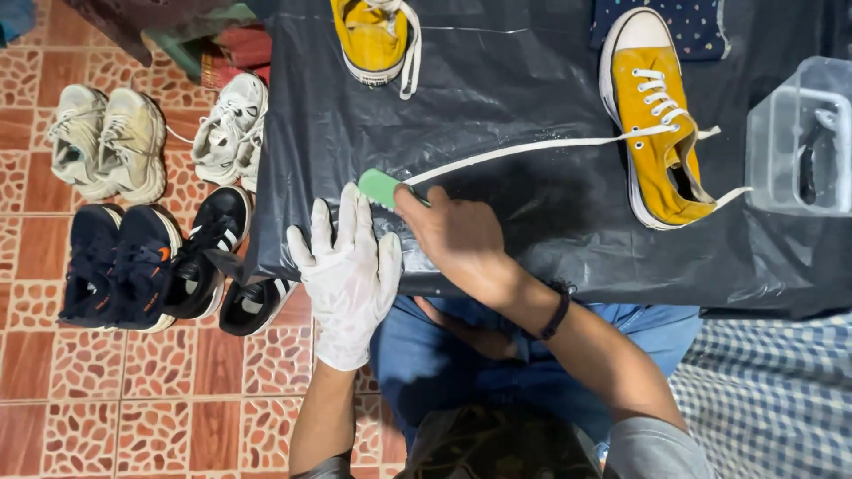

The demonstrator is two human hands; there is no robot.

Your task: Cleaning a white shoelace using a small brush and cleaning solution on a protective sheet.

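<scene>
Black plastic sheet [532, 257] over a table, patterned tile floor beside. Left hand [348, 270], in a white glove, spread flat, pinning a white shoelace [524, 148]. Right hand [453, 235], bare, closed on a green brush [380, 187]: short strokes along the lace suit best. Beyond: yellow canvas sneaker [652, 124], clear plastic tub [799, 137].

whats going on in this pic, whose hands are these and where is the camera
The camera sits on a person's head and looks straight down, so both hands are their own. The left hand, in a white glove, lies flat on a black plastic sheet covering the work surface. The bare right hand holds a green brush against a long white shoelace. Two yellow sneakers rest on the sheet, beside a clear plastic tub. More shoes stand on the tiled floor.
</scene>
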